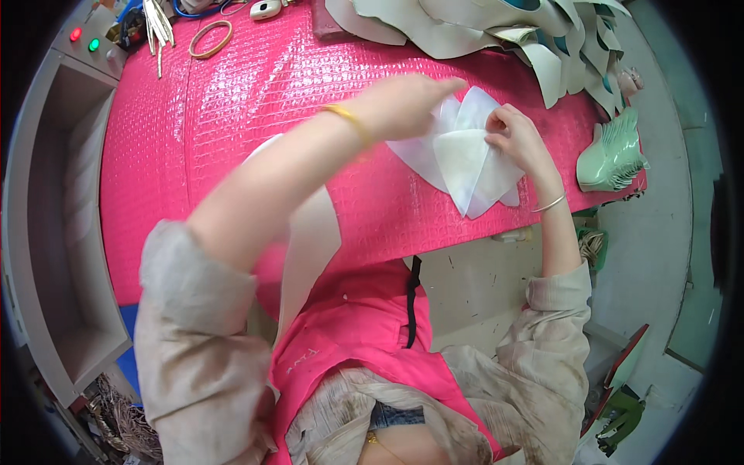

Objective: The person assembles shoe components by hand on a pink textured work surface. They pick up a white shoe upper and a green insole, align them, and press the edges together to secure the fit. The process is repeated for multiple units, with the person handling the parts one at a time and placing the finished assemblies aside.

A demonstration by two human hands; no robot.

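Observation:
Several white, partly see-through cut sheets (463,167) lie fanned over one another on the pink-covered table, close to its near edge. My left hand (411,105) reaches across to their far left side, blurred by motion; one finger points right, and the others are hidden, so its grip cannot be made out. At the right side of the stack, my right hand (518,138) is closed, with thumb and fingertips pinching the edge of a white sheet. Below my left forearm, a long off-white piece (314,240) hangs over the table edge toward my lap.
A heap of cream sheet pieces (449,27) covers the back of the table (232,101). A mint-green boot-shaped form (608,159) stands at the right edge. A tape ring (211,40) lies back left, near a box with lights (89,46). A grey shelf (58,209) borders the left.

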